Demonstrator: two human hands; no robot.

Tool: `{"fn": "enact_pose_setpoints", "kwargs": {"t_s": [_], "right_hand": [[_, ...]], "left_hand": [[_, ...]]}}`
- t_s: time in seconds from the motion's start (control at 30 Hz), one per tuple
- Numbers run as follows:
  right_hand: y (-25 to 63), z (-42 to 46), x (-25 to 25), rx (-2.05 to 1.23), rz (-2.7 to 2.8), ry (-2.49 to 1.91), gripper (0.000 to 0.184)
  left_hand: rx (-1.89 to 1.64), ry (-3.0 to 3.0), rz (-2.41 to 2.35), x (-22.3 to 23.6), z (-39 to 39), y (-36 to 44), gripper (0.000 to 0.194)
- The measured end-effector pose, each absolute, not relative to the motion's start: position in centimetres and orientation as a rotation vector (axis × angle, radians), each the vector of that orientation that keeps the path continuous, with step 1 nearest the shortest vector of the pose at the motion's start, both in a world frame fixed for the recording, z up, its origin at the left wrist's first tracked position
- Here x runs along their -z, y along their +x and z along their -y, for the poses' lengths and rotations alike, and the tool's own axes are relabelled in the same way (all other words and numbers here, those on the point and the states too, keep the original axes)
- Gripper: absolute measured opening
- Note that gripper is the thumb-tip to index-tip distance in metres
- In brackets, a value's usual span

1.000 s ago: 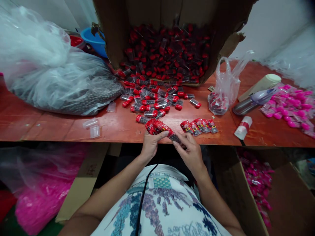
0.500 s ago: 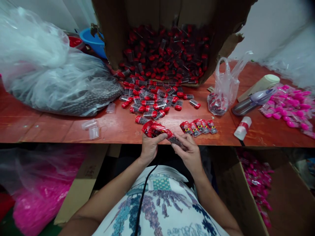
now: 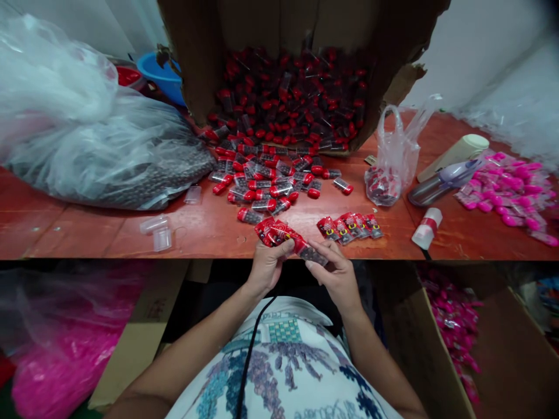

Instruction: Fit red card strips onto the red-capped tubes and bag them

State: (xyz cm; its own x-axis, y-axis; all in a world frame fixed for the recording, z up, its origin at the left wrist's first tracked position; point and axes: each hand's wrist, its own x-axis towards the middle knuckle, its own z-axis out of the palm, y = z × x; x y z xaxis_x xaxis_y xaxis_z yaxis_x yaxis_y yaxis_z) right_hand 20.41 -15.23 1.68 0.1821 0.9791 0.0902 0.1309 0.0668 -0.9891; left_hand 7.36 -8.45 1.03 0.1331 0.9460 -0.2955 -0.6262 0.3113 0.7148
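Note:
At the table's front edge my left hand (image 3: 267, 266) is closed on a bunch of shiny red printed packets (image 3: 266, 229), thumb on top. My right hand (image 3: 335, 269) pinches the lower end of one red printed packet (image 3: 301, 244), which stretches between both hands. Dark beads show through that packet's clear end. Whether a tube sits inside it cannot be made out. Just beyond my right hand lies a row of red packets with dark contents (image 3: 349, 226). Ahead of my left hand is a pile of clear red-capped tubes filled with dark beads (image 3: 266, 186).
A torn cardboard box (image 3: 198, 75) holds many more red-capped tubes. A big clear bag of dark beads (image 3: 131, 169) stands left, near empty clear tubes (image 3: 162, 238). Rightward are a small plastic bag (image 3: 384, 183), a tumbler (image 3: 430, 189), a white roll (image 3: 427, 228) and pink packets (image 3: 510, 192).
The view has shifted slightly. Both hands keep hold of the red packets, and the stretched packet's dark, bead-filled end shows more plainly between the right fingers.

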Motion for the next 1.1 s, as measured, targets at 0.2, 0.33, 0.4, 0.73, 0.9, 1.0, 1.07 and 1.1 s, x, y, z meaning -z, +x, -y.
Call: {"fn": "enact_pose_setpoints", "kwargs": {"t_s": [0.2, 0.33, 0.4, 0.73, 0.9, 1.0, 1.07, 1.1], "right_hand": [[20.8, 15.2, -1.6, -0.911, 1.234, -1.328, 0.038], [20.6, 15.3, -1.9, -0.84, 1.276, -1.384, 0.039], [20.5, 15.4, -1.9, -0.808, 1.309, -1.401, 0.039], [20.1, 15.5, -1.7, -0.802, 1.293, -1.319, 0.04], [20.5, 15.4, -1.4, -0.826, 1.319, -1.271, 0.04], [20.6, 15.3, -1.0, -0.733, 1.393, -1.271, 0.043], [20.5, 15.4, -0.7, -0.703, 1.406, -1.28, 0.042], [20.4, 15.4, -0.6, -0.707, 1.395, -1.291, 0.042]], "left_hand": [[-1.146, 0.477, -0.81, -0.8, 8.5, 7.2, 0.023], [-1.241, 0.601, -0.811, -1.0, 8.5, 7.3, 0.028], [-1.278, 0.638, -0.822, -1.0, 8.5, 7.4, 0.03], [-1.204, 0.409, -0.749, -1.5, 8.6, 7.6, 0.023], [-1.184, 0.373, -0.753, -1.5, 8.5, 7.7, 0.022], [-1.177, 0.378, -0.76, -1.4, 8.4, 7.8, 0.022], [-1.175, 0.389, -0.767, -1.3, 8.3, 7.8, 0.022], [-1.178, 0.399, -0.772, -1.2, 8.3, 7.8, 0.022]]}}
